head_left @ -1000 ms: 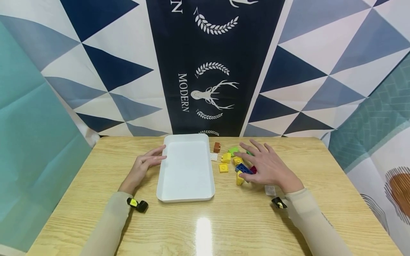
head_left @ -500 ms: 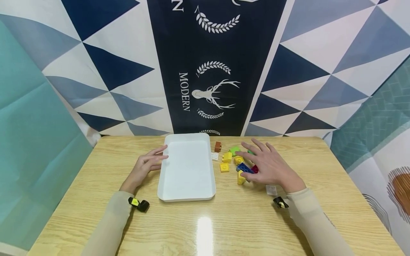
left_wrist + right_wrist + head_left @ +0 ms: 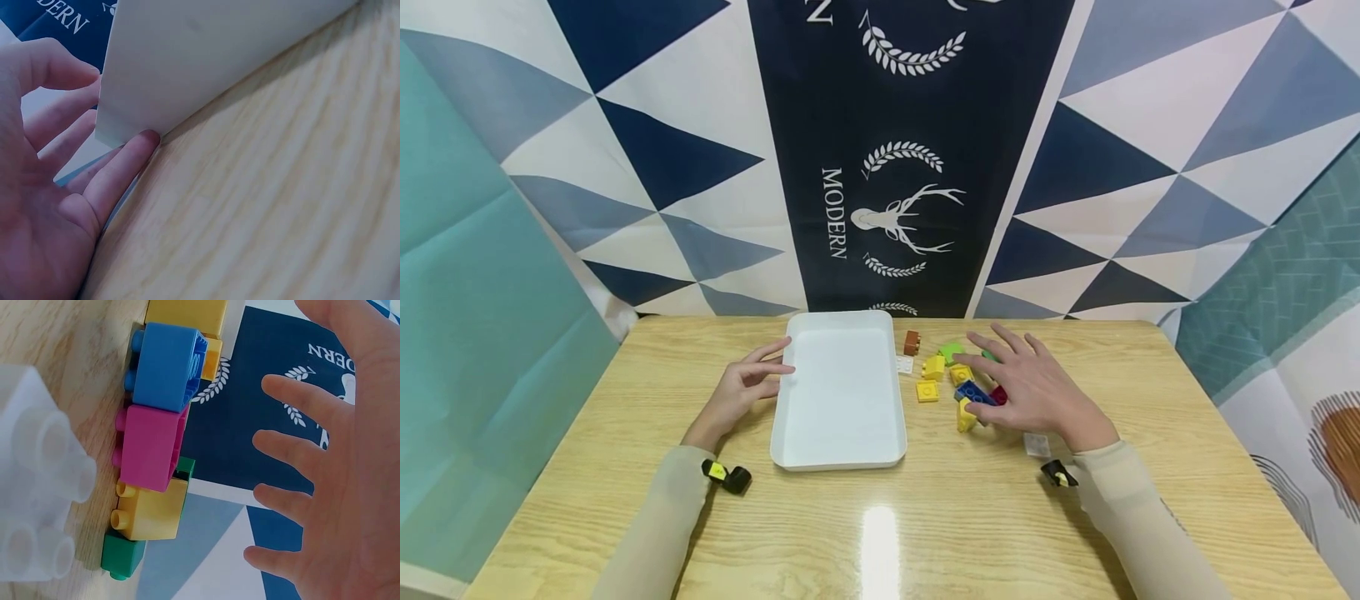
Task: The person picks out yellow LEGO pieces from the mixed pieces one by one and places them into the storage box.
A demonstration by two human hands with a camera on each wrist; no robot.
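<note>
My left hand [image 3: 741, 396] is at the left side of a white tray [image 3: 842, 400], fingers extended. In the left wrist view a fingertip touches the foot of the tray's outer wall, and the thumb is beside its edge. Spread fingers mark my right hand [image 3: 1037, 392], held over a loose group of toy building blocks with nothing in its grasp. Nearest to it are a blue block [image 3: 973, 392], a yellow block [image 3: 966, 416] and a dark red block [image 3: 998, 396]. The right wrist view shows a pink block [image 3: 150, 447] beside a blue one, close to the palm side.
Between tray and right hand lie a brown block [image 3: 912, 342], a white block [image 3: 905, 364], a light green block [image 3: 951, 352] and several yellow ones. A translucent white block [image 3: 1037, 445] sits by the right wrist. Patterned cloth [image 3: 895, 167] hangs behind the wooden table [image 3: 805, 533].
The head view has shifted very slightly. Both hands, the tray and the blocks keep their places.
</note>
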